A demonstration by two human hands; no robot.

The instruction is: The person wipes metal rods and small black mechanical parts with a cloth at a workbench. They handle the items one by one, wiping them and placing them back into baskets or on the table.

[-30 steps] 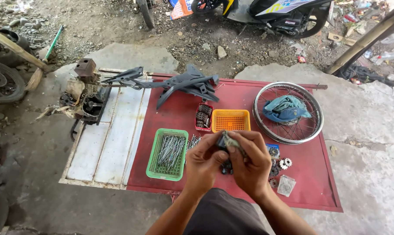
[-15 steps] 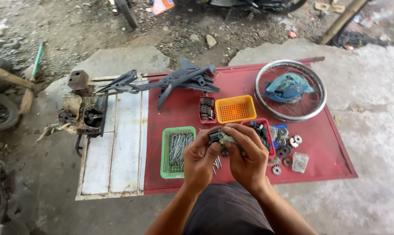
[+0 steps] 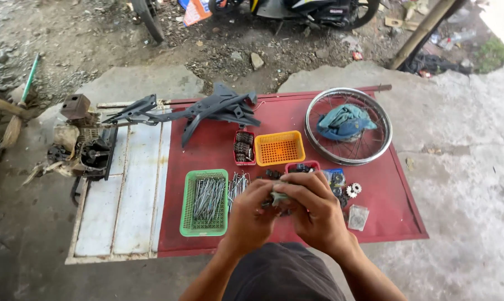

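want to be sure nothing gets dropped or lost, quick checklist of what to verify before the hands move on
1. Both hands on the part: left hand and right hand both grip the small greenish part: ok.
2. Part identity: mostly hidden by fingers: cannot tell.
3. Green basket upright, metal rods inside: ok.
4. Orange basket free to receive parts: ok.
5. Loose sprockets lying on the red sheet, uncontained: not ok.

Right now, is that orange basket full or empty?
Empty: the orange basket shows only its bare mesh floor, nothing inside.
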